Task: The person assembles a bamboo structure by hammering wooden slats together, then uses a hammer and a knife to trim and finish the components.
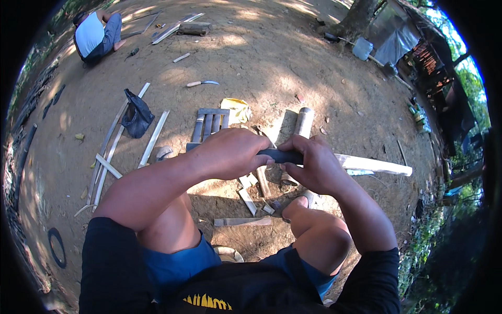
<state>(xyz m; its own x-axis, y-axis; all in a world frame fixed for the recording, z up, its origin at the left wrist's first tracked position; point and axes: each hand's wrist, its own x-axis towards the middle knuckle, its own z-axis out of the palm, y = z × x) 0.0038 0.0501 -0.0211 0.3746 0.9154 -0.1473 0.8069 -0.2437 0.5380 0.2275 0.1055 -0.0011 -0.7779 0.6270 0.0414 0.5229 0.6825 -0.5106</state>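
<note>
My left hand [230, 152] and my right hand [314, 165] both grip a dark cylindrical handle [281, 156] held level between them over my bare knees. What extends from the handle is hidden by my fingers. A long pale split-bamboo strip [374, 166] lies on the dirt just past my right hand. Short cut bamboo pieces [251, 199] lie on the ground under my hands. A small slatted bamboo frame [209, 125] rests on the soil beyond my left hand.
A bamboo tube section [303, 123] lies ahead. Long bamboo slats [112, 152] and a dark bag [137, 116] are at the left. A knife [203, 83] lies farther out. Another person [94, 35] crouches at the far left. A tree trunk [358, 18] and shed [418, 47] stand at the upper right.
</note>
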